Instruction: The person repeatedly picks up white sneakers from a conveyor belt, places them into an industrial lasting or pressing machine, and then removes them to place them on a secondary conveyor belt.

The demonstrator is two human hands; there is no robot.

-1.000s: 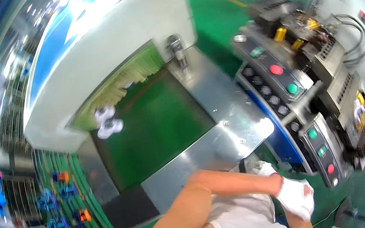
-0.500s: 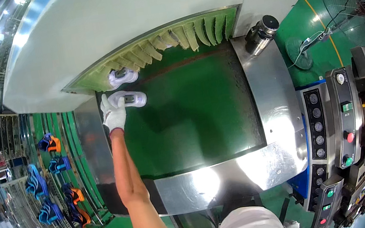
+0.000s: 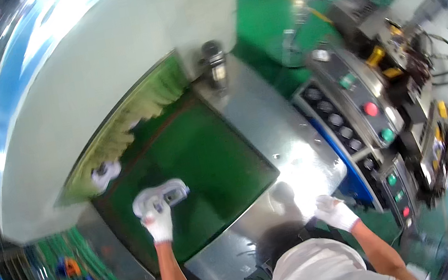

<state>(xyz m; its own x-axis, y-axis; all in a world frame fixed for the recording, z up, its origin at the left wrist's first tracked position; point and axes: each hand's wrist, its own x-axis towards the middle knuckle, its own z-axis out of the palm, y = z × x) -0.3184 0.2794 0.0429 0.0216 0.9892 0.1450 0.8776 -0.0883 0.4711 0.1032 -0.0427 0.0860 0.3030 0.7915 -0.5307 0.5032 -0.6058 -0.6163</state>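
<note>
A white shoe [image 3: 175, 190] with a dark opening lies at the near left of the green conveyor belt [image 3: 212, 159]. My left hand [image 3: 159, 225], in a white knitted glove, has its fingers closed on the near side of this shoe. A second white shoe [image 3: 106, 173] sits at the edge of the fringed green curtain [image 3: 137, 110], partly hidden by it. My right hand [image 3: 336, 215], gloved too, hovers beside the steel front edge near the control panel. Its fingers look loosely apart, with nothing seen in them, though motion blurs them.
A steel flask [image 3: 216, 68] stands on the metal frame [image 3: 267, 115] right of the belt. Button panels [image 3: 355, 101] rise at the right. A rack [image 3: 82, 262] with blue and orange shoe parts is at the lower left. Something pale shows under the curtain.
The view has turned toward the right. My left hand has come nearer to me and grips the shoe, now farther from the curtain. My right hand has risen from my side.
</note>
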